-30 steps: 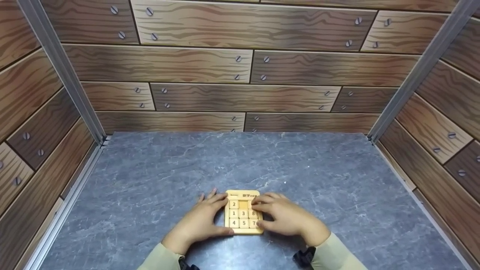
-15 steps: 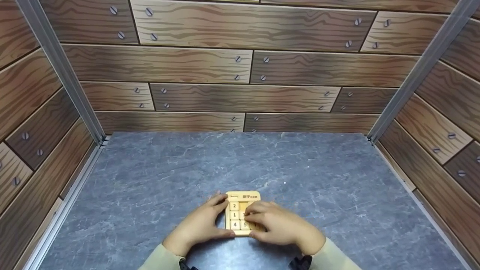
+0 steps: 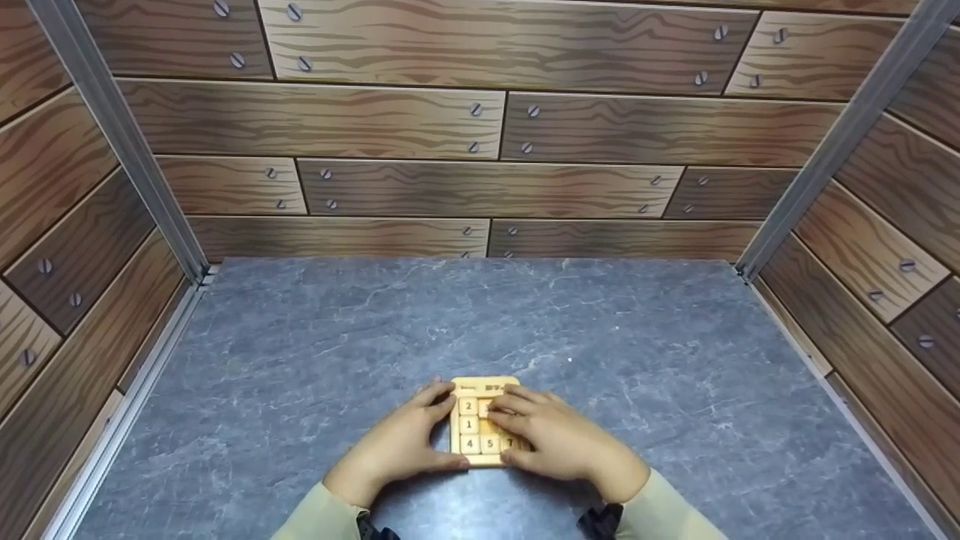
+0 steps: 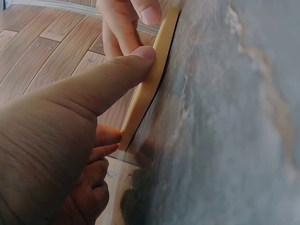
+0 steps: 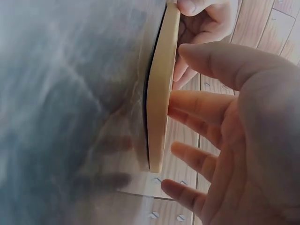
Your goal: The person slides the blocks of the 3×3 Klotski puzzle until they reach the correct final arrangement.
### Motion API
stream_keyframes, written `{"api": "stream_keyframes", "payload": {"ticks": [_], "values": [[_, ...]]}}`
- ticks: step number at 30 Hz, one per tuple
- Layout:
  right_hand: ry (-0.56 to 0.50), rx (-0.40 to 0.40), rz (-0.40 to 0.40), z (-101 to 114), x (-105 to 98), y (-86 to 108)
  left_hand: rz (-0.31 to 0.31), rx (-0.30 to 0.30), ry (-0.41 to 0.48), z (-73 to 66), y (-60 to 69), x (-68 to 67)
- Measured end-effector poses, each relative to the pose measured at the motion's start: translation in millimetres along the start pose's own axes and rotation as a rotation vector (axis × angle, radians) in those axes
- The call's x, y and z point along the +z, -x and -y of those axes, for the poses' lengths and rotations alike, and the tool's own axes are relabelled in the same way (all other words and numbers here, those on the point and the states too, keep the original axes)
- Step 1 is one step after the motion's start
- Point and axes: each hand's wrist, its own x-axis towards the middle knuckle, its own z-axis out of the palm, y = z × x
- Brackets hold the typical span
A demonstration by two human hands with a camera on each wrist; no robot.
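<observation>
A yellow sliding number puzzle [image 3: 480,460] lies on the tabletop between both hands. My left hand [image 3: 396,444] holds its left side, thumb at the near-left corner and fingers along the far-left edge. In the left wrist view the thumb [image 4: 126,65] presses on the puzzle's rim. From the right, my right hand [image 3: 564,442] reaches over the board, its fingertips touching the tiles in the upper part. Tiles 2, 1, 4 and 5 show; a gap [image 3: 487,425] sits in the centre. The right column is mostly covered. In the right wrist view those fingers [image 5: 201,105] are fairly straight.
The grey marbled tabletop [image 3: 480,315] stretches beyond the puzzle. Wood-patterned walls [image 3: 480,124] stand at the back and both sides, with metal posts [image 3: 142,142] at the corners.
Tile 3 has shifted up from the centre into the top-middle slot, leaving the gap in the centre. My right fingers moved over the tiles to the left, then away up the board. The left hand stays put.
</observation>
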Motion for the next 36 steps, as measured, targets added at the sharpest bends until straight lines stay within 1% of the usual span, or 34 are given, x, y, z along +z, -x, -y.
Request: {"api": "stream_keyframes", "payload": {"ticks": [5,12,17,21,25,28,33,36], "values": [[-0.027,0.024,0.027,-5,2,0.4,-0.001,0.008,0.002,0.8,0.0,0.2],[-0.052,0.030,0.031,-7,3,-0.4,-0.011,0.021,0.002,-0.5,-0.3,-1.3],[-0.066,0.035,0.038,-4,3,0.0,-0.012,0.020,0.011,-0.7,0.2,-0.6],[-0.049,0.027,0.030,1,3,1.4,-0.009,0.017,0.012,-0.3,0.2,0.9],[-0.005,0.003,0.009,5,4,2.4,-0.008,0.011,0.006,0.9,0.1,2.0],[0.021,-0.031,0.001,8,5,3.5,-0.009,0.006,0.006,1.4,0.5,2.6],[0.081,-0.106,-0.002,18,2,6.7,-0.007,0.005,0.018,1.2,0.8,1.9],[0.120,-0.119,0.013,27,-3,11.4,-0.012,0.007,0.020,1.4,0.4,1.0]]}}
